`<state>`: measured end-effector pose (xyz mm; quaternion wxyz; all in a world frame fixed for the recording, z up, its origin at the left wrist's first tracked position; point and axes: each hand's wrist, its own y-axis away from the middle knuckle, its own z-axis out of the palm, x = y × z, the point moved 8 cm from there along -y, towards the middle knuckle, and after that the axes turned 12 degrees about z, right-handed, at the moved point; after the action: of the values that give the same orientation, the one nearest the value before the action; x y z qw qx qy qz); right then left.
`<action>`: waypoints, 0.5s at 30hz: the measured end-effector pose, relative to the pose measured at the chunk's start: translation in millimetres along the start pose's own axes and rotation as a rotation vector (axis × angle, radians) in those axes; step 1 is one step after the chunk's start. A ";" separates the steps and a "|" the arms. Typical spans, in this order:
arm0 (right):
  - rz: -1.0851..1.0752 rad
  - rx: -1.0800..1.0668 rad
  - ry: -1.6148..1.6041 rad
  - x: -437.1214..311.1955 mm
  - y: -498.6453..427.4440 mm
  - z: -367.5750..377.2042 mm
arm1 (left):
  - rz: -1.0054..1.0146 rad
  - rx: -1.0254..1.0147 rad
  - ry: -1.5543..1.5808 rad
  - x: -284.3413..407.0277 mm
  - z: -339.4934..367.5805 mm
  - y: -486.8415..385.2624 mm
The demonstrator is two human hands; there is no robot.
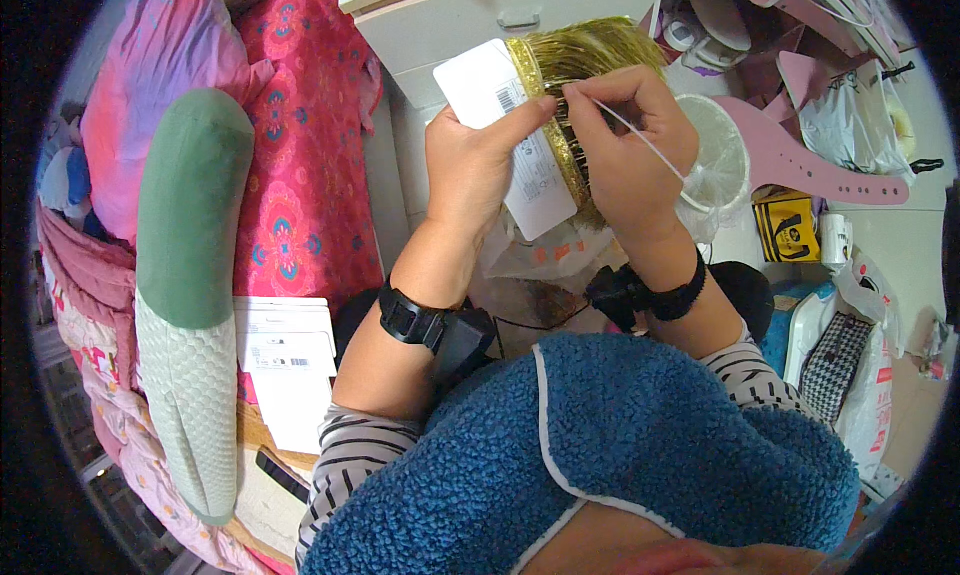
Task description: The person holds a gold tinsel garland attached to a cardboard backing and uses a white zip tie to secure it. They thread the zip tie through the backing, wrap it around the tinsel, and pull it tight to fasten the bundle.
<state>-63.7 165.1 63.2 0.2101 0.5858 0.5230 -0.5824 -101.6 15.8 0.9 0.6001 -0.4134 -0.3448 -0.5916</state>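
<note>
My left hand [469, 162] grips a white card [541, 203] printed with writing and a barcode, its thumb resting across the card's face. Along the card runs a glittery gold band [529, 66], from which gold tinsel fringe [600, 46] spreads to the upper right. Thumb and forefinger of my right hand [649, 143] are pinched together close to the band, over the fringe. A thin white strand [636, 133] leaves these fingertips and slants down across that hand. The strand's other end and the card's back are hidden.
Left lies a long green-and-white cushion [191, 215] beside red patterned cloth [300, 162], with a stack of white cards [289, 350] and a dark phone-like object [282, 474]. White drawers [450, 34] stand ahead. A lined bin [712, 136], a yellow box [787, 226] and plastic bags [847, 121] are right.
</note>
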 end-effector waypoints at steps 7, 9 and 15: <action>0.074 0.057 -0.092 6.8 -2.9 1.2 | 0.013 -0.003 -0.028 0.6 -0.4 -0.1; 0.054 0.067 -0.038 4.9 -3.8 0.8 | 0.000 0.000 -0.041 0.1 -1.3 -0.1; 0.072 0.045 -0.060 5.6 -1.8 2.5 | 0.010 0.015 0.021 -0.5 -0.8 -0.4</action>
<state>-67.7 165.7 58.2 0.2333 0.5910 0.4819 -0.6033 -102.1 15.3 0.2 0.6097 -0.4044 -0.3409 -0.5904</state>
